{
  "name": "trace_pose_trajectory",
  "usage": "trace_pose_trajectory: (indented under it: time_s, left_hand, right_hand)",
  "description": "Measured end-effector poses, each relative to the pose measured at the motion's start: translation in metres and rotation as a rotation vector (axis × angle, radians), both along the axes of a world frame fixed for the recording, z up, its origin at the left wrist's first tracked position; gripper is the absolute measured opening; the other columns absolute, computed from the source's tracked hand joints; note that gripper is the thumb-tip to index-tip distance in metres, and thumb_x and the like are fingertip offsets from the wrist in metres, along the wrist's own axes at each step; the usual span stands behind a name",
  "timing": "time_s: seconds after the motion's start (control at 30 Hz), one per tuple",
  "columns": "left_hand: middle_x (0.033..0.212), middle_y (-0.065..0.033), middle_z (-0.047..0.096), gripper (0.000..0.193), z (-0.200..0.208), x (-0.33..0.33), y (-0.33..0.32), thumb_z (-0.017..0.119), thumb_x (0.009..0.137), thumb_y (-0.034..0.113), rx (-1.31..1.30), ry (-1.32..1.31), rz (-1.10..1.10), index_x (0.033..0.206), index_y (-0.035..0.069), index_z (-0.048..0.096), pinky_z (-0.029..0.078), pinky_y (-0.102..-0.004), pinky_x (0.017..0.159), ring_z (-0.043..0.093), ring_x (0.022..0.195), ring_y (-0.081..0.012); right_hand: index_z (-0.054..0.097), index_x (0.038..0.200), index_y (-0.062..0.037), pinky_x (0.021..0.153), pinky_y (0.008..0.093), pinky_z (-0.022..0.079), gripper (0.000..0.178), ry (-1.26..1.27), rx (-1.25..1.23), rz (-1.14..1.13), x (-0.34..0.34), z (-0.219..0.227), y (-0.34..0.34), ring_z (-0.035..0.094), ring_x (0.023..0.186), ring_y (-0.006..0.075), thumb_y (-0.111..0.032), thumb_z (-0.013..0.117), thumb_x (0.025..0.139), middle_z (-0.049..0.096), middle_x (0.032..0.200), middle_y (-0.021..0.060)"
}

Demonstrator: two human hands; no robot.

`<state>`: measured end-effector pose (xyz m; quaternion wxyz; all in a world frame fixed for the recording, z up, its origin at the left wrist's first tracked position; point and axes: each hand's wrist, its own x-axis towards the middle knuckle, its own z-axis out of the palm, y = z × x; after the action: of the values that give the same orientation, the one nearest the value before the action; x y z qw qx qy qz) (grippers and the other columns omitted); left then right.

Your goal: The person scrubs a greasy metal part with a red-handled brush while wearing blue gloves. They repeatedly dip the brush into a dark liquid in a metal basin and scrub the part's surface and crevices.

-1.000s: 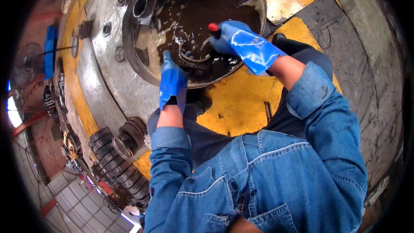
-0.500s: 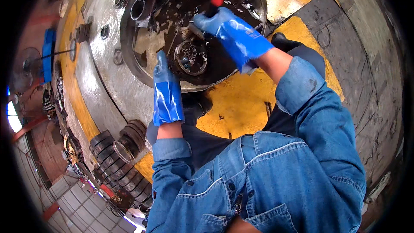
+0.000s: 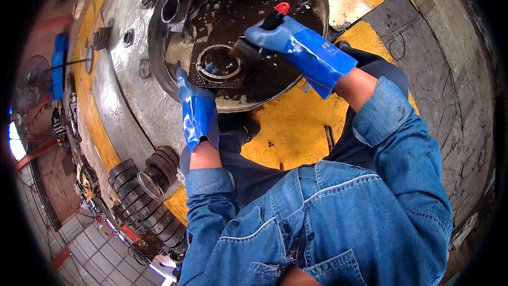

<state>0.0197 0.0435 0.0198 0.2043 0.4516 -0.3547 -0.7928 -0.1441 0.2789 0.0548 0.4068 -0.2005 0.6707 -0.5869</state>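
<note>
Blue gloves cover both my hands. My right hand (image 3: 267, 35) grips a brush (image 3: 274, 19) with a dark handle and a red end; its blurred bristles reach the right side of a ring-shaped metal part (image 3: 201, 71). That part shows a bright rim and a dark, wet middle. My left hand (image 3: 196, 95) is at the part's lower left side, closed on its edge, with most of its fingers hidden. Both hands are over a wide round metal pan (image 3: 157, 55) holding dark liquid with pale flecks.
Dark metal parts (image 3: 177, 8) are heaped in the pan's far left. Small rings (image 3: 145, 69) lie on the metal plate to its left. Stacked dark round parts (image 3: 140, 196) stand at lower left. My legs straddle the yellow floor plate (image 3: 286, 127) by the pan's near edge.
The ring-shaped part has shifted left and slightly away from me, along with my left hand. My right hand has moved slightly right and nearer with the brush.
</note>
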Motion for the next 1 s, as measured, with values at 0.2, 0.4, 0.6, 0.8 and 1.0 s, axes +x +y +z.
trace_pose_trajectory:
  time_s: [0.2,0.4,0.6,0.8,1.0]
  left_hand:
    - [0.145,-0.0155,0.063,0.068,-0.002,-0.008,-0.004,0.043,0.103,0.058,0.087,-0.063,0.031,0.147,0.010,0.059,0.045,-0.0621,0.113,0.060,0.130,-0.0402]
    - [0.142,-0.0225,0.062,0.071,0.018,-0.020,0.006,0.043,0.104,0.058,0.234,-0.033,0.114,0.145,0.001,0.058,0.051,-0.0604,0.108,0.063,0.124,-0.0412]
    - [0.139,-0.0186,0.066,0.058,0.003,-0.014,0.015,0.046,0.107,0.046,0.039,-0.040,-0.037,0.143,0.002,0.060,0.052,-0.0533,0.110,0.065,0.122,-0.0386]
    - [0.139,-0.0179,0.067,0.062,-0.017,0.005,0.016,0.041,0.113,0.048,-0.179,-0.051,-0.258,0.146,-0.003,0.056,0.054,-0.0446,0.110,0.066,0.123,-0.0326]
    - [0.134,-0.0172,0.070,0.068,-0.007,0.002,0.030,0.038,0.113,0.052,-0.409,-0.204,-0.422,0.142,-0.006,0.058,0.057,-0.0402,0.104,0.068,0.118,-0.0288]
  right_hand:
    - [0.078,0.121,-0.0101,0.088,0.0315,0.057,0.038,0.090,-0.032,0.205,0.014,-0.005,-0.012,0.070,0.096,0.0142,-0.038,0.076,0.095,0.079,0.103,0.0071]
    - [0.079,0.102,-0.0053,0.077,0.0328,0.056,0.031,0.272,0.057,-0.002,-0.017,-0.044,-0.003,0.069,0.079,0.0144,-0.034,0.072,0.093,0.075,0.085,0.0082]
    - [0.079,0.095,-0.0068,0.076,0.0385,0.056,0.040,0.392,0.329,-0.239,-0.025,-0.067,-0.013,0.074,0.078,0.0231,-0.046,0.075,0.087,0.076,0.083,0.0142]
    - [0.080,0.106,-0.0063,0.075,0.0277,0.057,0.029,-0.038,-0.196,-0.064,-0.006,-0.019,-0.026,0.067,0.081,0.0096,-0.030,0.075,0.091,0.077,0.088,0.0044]
    - [0.080,0.103,-0.0064,0.074,0.0318,0.059,0.027,0.245,-0.018,-0.014,0.005,-0.015,-0.024,0.072,0.080,0.0127,-0.030,0.074,0.091,0.079,0.090,0.0082]
